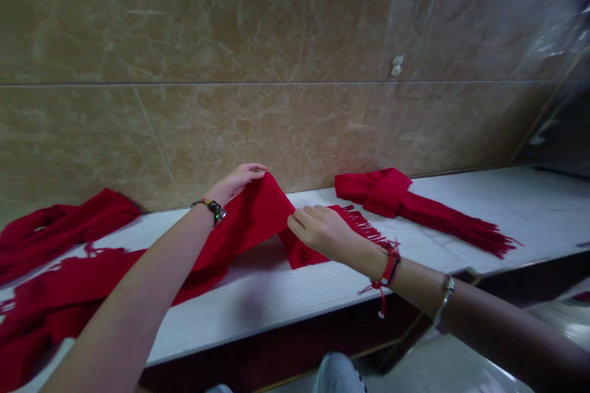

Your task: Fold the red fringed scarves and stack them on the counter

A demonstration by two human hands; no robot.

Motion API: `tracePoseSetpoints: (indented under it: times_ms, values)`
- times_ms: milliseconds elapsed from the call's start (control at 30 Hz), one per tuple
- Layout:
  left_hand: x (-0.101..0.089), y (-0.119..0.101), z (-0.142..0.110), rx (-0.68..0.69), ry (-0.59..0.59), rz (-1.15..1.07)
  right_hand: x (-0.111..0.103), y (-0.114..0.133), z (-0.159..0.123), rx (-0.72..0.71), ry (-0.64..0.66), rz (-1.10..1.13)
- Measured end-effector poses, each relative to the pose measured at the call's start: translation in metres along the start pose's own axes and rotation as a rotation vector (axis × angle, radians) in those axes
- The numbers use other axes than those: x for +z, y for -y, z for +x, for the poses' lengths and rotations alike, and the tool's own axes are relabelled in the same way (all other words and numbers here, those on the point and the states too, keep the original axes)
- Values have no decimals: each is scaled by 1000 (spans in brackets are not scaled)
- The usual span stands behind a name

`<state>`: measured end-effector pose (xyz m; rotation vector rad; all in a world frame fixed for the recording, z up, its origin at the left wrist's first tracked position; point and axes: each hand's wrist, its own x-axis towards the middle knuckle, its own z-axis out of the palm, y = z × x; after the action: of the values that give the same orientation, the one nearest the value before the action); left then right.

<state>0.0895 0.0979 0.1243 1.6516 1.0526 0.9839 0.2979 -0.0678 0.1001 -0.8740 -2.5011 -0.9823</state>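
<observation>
A long red scarf (251, 221) is stretched between my two hands, its middle raised off the white shelf. My left hand (239, 180) pinches its far edge near the wall, thumb hidden behind the cloth. Closer to me, my right hand (320, 228) grips the near edge with curled fingers. The scarf's fringed end lies flat on the shelf, partly behind my right wrist. Toward the left, its other part runs under my left forearm to more red cloth. To the right rests another red scarf (382, 192), folded over on itself, with its fringe spread toward the right.
Two heaps of red cloth, one against the wall (101, 212) and one nearer me (55, 301), lie at the left. A brown marbled wall (258, 116) rises behind the white shelf (286, 301). Below the shelf's front edge are dark compartments, and my knee (338, 374) shows there.
</observation>
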Motion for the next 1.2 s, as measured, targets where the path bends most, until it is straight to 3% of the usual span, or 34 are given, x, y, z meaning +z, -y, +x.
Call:
tracePoseSetpoints:
  times_ms: [200,400,567,733,900,1200]
  values:
    - [72,-1,44,39,69,108,-1,-39,-52,91,127,-103]
    - [133,19,82,27,145,175,23,-64,-99,163,236,-108]
    - [172,44,105,-2,211,268,45,-70,-130,198,294,-44]
    - [196,67,114,-45,279,354,66,-64,-151,167,341,30]
    - [209,74,116,-5,312,375,81,-62,-159,163,313,56]
    - [226,77,129,141,130,443,77,-71,-157,181,305,111]
